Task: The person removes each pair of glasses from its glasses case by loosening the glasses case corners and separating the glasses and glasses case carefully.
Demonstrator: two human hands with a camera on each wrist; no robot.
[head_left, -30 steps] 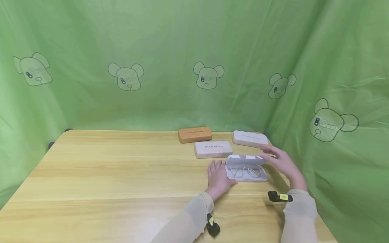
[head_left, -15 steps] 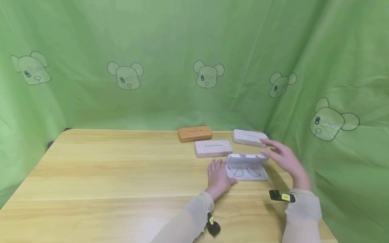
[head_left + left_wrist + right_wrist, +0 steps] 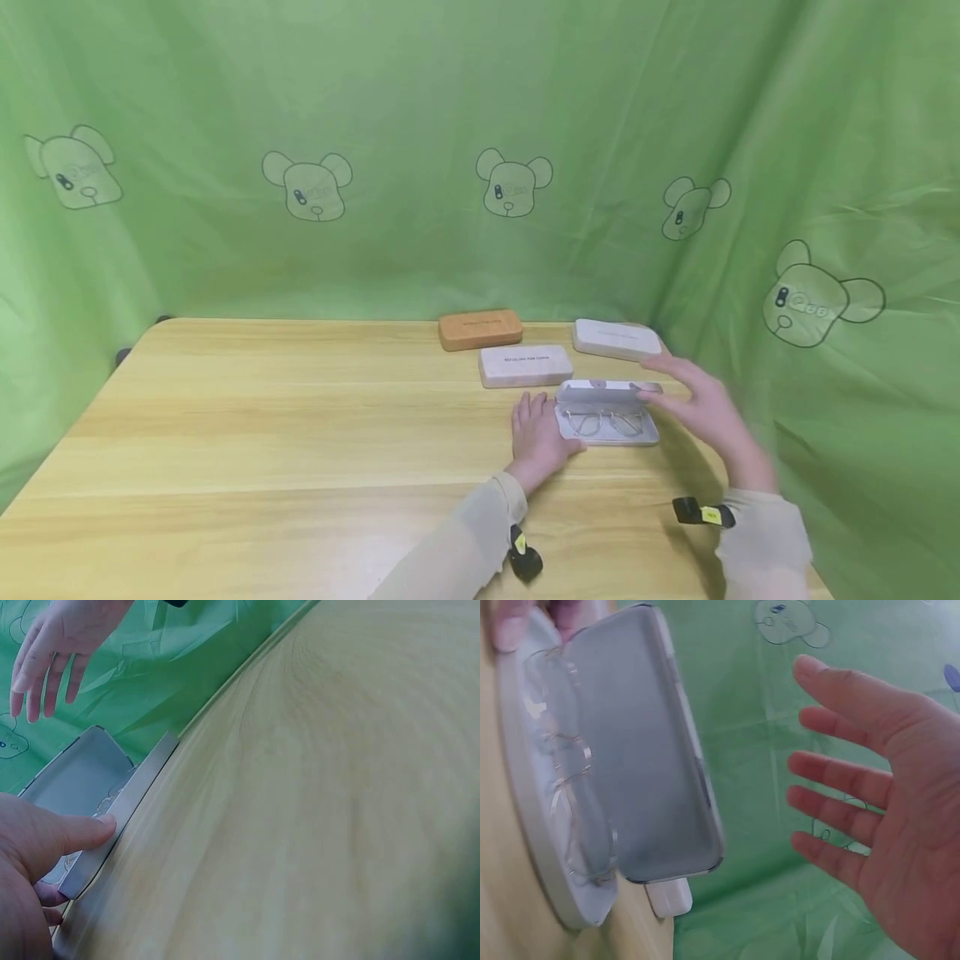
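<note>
A pale glasses case (image 3: 609, 437) stands on the table with its lid (image 3: 641, 742) raised. A pair of thin-framed glasses (image 3: 604, 423) lies in its lower half. My left hand (image 3: 538, 440) holds the case's left end; in the left wrist view the thumb (image 3: 88, 831) presses the front wall and other fingers lie around the end. My right hand (image 3: 701, 407) hovers at the right of the raised lid. Its fingers are spread and extended, and the right wrist view shows a gap between them and the lid.
Behind the case lie a shut pale glasses case (image 3: 527, 367), an orange-brown one (image 3: 480, 331) and another white one (image 3: 615, 339) near the back right corner. Green curtains (image 3: 405, 250) hang along the back and sides of the wooden table (image 3: 262, 450).
My right hand rose slightly away from the lid, then came lower and a little nearer to it, its wrist shifting right. The left hand and the glasses case stay put.
</note>
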